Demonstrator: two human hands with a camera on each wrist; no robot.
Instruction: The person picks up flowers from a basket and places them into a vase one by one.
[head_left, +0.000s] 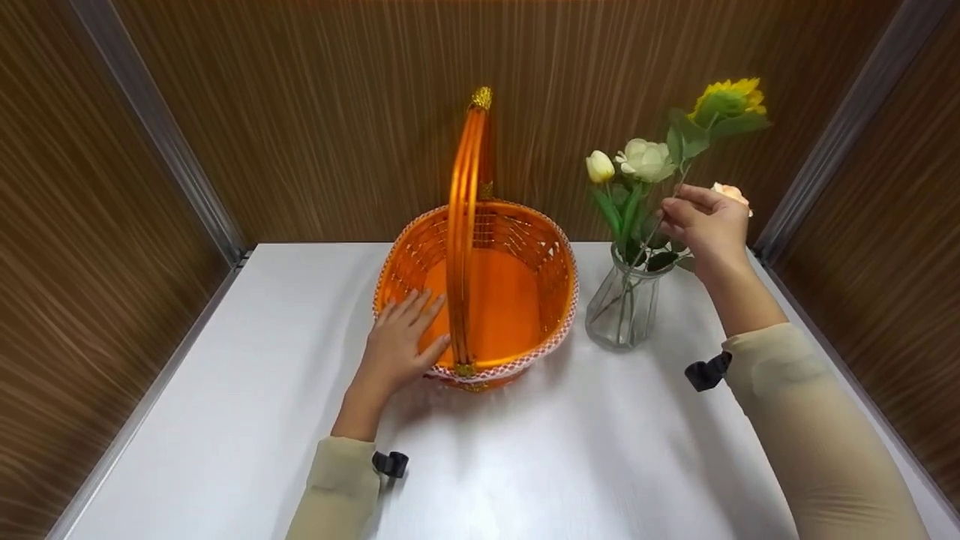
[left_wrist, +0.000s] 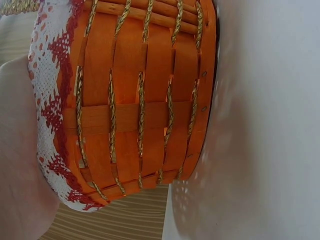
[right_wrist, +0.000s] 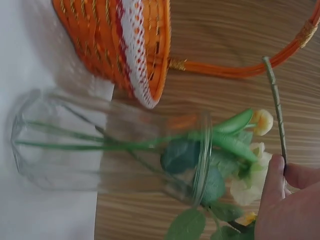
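An orange woven basket with a tall arched handle stands upright at the back middle. On its left rim rests my left hand, fingers spread over the inside; in the left wrist view the palm touches the lace trim. Between thumb and fingers my right hand pinches the stem of a yellow sunflower. That stem's lower end hangs free, outside the glass vase. A white tulip, a white rose and a partly hidden peach flower are around the vase mouth.
Close to the basket's right side stands the vase, on the white table. A wood-grain panel rises behind both, and similar panels with metal edge strips bound the left and right sides.
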